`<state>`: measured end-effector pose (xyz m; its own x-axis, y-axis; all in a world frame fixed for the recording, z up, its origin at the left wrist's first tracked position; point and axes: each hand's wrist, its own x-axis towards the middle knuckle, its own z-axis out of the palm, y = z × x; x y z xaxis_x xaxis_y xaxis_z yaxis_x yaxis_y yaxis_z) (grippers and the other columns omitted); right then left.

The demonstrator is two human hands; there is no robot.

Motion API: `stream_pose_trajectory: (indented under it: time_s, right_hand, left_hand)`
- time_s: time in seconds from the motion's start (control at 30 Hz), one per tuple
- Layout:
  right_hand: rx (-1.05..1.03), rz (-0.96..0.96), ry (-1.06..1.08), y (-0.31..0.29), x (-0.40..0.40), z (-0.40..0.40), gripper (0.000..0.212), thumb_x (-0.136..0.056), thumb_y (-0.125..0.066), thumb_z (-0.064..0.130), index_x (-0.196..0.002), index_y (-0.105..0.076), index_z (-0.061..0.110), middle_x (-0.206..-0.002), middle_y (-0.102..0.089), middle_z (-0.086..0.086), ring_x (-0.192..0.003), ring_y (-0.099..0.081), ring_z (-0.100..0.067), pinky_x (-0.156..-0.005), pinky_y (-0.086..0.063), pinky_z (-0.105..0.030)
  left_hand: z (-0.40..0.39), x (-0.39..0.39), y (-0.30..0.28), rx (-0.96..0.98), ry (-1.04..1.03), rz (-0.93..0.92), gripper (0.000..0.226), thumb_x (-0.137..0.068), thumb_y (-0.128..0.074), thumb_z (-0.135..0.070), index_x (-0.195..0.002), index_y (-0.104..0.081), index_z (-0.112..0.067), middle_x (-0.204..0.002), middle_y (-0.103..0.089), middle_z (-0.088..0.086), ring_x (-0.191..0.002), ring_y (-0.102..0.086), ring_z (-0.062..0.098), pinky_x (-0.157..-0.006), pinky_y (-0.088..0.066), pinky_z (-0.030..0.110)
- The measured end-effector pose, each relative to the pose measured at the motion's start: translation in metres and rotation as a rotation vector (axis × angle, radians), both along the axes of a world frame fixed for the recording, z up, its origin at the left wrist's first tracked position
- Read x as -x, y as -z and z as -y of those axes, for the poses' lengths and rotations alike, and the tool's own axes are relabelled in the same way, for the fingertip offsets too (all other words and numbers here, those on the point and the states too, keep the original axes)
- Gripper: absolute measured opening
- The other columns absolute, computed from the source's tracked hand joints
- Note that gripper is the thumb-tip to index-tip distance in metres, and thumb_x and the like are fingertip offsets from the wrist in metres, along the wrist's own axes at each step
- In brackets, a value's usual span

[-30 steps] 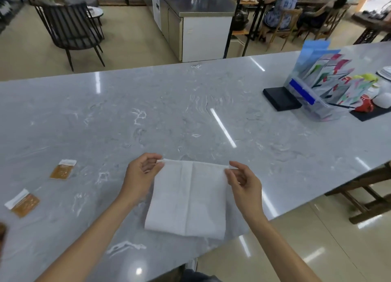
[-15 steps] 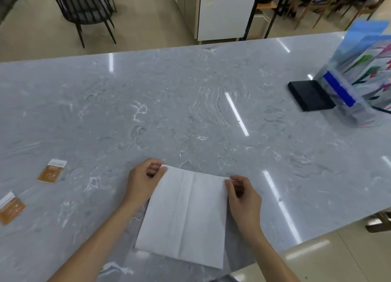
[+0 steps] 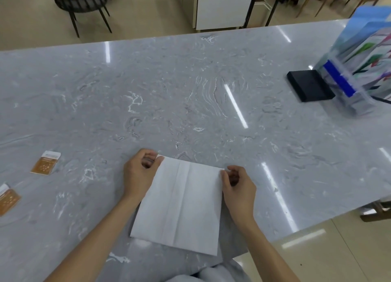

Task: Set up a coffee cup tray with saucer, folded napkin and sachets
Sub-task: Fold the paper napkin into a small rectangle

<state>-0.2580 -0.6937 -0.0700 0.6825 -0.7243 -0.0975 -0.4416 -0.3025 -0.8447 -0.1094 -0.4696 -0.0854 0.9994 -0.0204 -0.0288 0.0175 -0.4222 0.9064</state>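
Pinching napkin (image 3: 182,201) far corners | left hand (image 3: 140,171) + right hand (image 3: 238,186) both gripping, keeps edge square for fold | sachets (image 3: 45,162) parked left on table (image 3: 190,104)

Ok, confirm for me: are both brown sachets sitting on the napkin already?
No: the two brown sachets lie on the marble table far left of the white napkin, apart from it.

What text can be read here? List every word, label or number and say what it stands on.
No text can be read.
Nearer sachet: faint print on its white strip, too small.
Sachet at the left edge: no legible print.
Leaflets in the clear holder: blurred.
Napkin: plain.
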Motion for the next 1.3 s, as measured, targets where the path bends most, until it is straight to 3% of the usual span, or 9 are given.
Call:
stream_pose_trajectory:
  time_s: [0.13,0.23,0.43,0.57,0.83,1.07,1.13,1.2,1.3]
  right_hand:
    - [0.213,-0.052,-0.084,-0.009,0.004,-0.013,0.028,-0.1,-0.062,0.026,-0.126,-0.06,0.018,-0.12,-0.052,0.004,-0.092,-0.054,0.01,-0.079,-0.047,-0.007]
    - [0.383,-0.006,-0.24,-0.016,0.009,-0.042,0.034,-0.1,-0.059,0.028,-0.132,-0.059,0.017,-0.135,-0.052,-0.003,-0.115,-0.052,-0.012,-0.09,-0.053,-0.028]
    - [0.57,-0.174,-0.564,-0.002,0.022,-0.107,0.052,-0.107,-0.037,0.027,-0.156,-0.038,0.009,-0.166,-0.03,-0.011,-0.156,-0.025,-0.027,-0.126,-0.025,-0.043]
    - [0.624,-0.25,-0.615,0.016,0.045,-0.103,0.058,-0.109,-0.027,0.039,-0.163,-0.018,0.02,-0.171,-0.009,0.001,-0.159,-0.004,-0.018,-0.13,-0.008,-0.041]
    - [0.678,-0.339,-0.556,0.023,0.085,-0.072,0.07,-0.106,-0.019,0.057,-0.164,-0.002,0.021,-0.172,0.0,0.004,-0.159,0.004,-0.013,-0.129,-0.002,-0.039]
    - [0.661,-0.375,-0.633,0.013,0.128,-0.058,0.066,-0.107,-0.011,0.053,-0.163,0.008,0.023,-0.17,0.014,0.006,-0.156,0.018,-0.011,-0.13,0.0,-0.041]
    - [0.598,-0.329,-0.622,0.008,0.138,-0.061,0.066,-0.109,-0.019,0.05,-0.164,0.001,0.02,-0.172,0.005,0.004,-0.158,0.009,-0.012,-0.13,-0.003,-0.041]
    - [0.523,-0.229,-0.535,0.001,0.146,-0.07,0.06,-0.109,-0.037,0.041,-0.161,-0.024,0.014,-0.168,-0.027,-0.003,-0.155,-0.023,-0.021,-0.127,-0.021,-0.042]
    - [0.445,-0.097,-0.409,-0.006,0.151,-0.088,0.043,-0.107,-0.047,0.025,-0.149,-0.044,0.016,-0.136,-0.059,-0.001,-0.123,-0.052,-0.02,-0.105,-0.048,-0.04]
  left_hand:
    - [-0.005,0.016,-0.011,-0.179,0.076,0.211,0.021,-0.094,-0.07,-0.025,-0.113,-0.073,-0.018,-0.116,-0.067,-0.001,-0.11,-0.064,0.02,-0.099,-0.052,0.036]
    - [-0.011,0.044,-0.018,-0.338,0.24,0.439,0.031,-0.1,-0.052,-0.027,-0.118,-0.072,-0.013,-0.132,-0.063,0.003,-0.127,-0.053,0.024,-0.109,-0.042,0.03]
    - [-0.005,0.104,-0.01,-0.591,0.669,0.346,0.058,-0.102,-0.023,-0.029,-0.149,-0.047,-0.006,-0.161,-0.038,0.007,-0.154,-0.025,0.028,-0.125,-0.025,0.045]
    - [-0.017,0.114,-0.001,-0.893,0.702,0.349,0.062,-0.103,-0.013,-0.039,-0.16,-0.017,-0.013,-0.169,-0.011,0.001,-0.157,-0.006,0.021,-0.127,-0.018,0.045]
    - [-0.038,0.109,0.0,-0.957,0.722,0.323,0.075,-0.102,-0.014,-0.056,-0.162,-0.007,-0.011,-0.17,-0.002,0.003,-0.158,-0.001,0.019,-0.128,-0.01,0.044]
    - [-0.055,0.112,-0.006,-1.006,0.68,0.282,0.082,-0.096,0.005,-0.06,-0.162,0.0,-0.011,-0.171,0.006,0.003,-0.157,0.013,0.02,-0.129,-0.004,0.042]
    - [-0.053,0.124,-0.013,-1.013,0.649,0.283,0.081,-0.096,0.004,-0.056,-0.162,-0.012,-0.011,-0.171,0.0,0.003,-0.157,0.011,0.023,-0.128,-0.003,0.046]
    - [-0.049,0.144,-0.021,-0.931,0.664,0.316,0.073,-0.098,-0.009,-0.047,-0.157,-0.034,-0.011,-0.17,-0.014,0.005,-0.158,0.005,0.026,-0.128,-0.005,0.048]
    - [-0.038,0.184,-0.023,-0.693,0.781,0.386,0.057,-0.098,-0.04,-0.042,-0.145,-0.052,-0.014,-0.165,-0.031,0.003,-0.157,-0.007,0.025,-0.126,-0.016,0.047]
